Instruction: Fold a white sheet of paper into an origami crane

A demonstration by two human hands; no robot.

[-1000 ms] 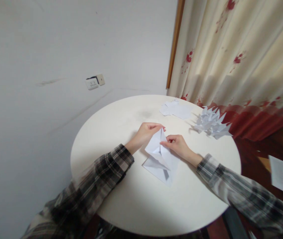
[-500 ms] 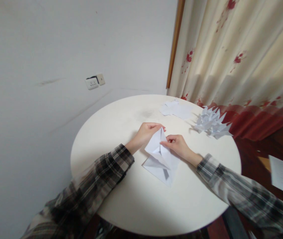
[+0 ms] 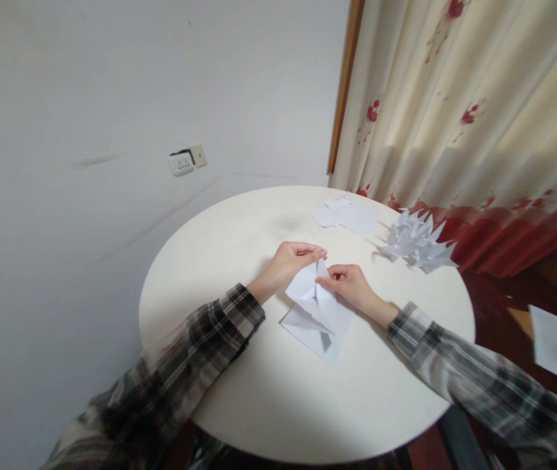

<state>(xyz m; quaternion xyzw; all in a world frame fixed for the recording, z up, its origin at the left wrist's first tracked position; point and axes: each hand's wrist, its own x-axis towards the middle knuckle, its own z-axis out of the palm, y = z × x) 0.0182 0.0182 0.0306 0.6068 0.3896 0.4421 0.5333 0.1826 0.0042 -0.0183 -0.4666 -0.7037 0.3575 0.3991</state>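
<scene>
We are working folded paper [image 3: 323, 312] near the round table's [image 3: 200, 274] centre. Our left hand [image 3: 295, 256], at its eleven o'clock, is pinching the tip, fingertips nearly together; our right hand [image 3: 349, 282], at two, is gripping the edge, thumb on top. We are risking a skewed crease from uneven pulling, or flaps springing from a slack thumb. Loose sheets [image 3: 357, 219] are lying at the table's one o'clock.

From my remote view I log one change, at the left hand [image 3: 291, 260]: its fingers [image 3: 318, 252], partly behind the peak of the folded paper [image 3: 302, 289] in earlier pictures, now show over it. I read the visible peak slightly lower.
</scene>
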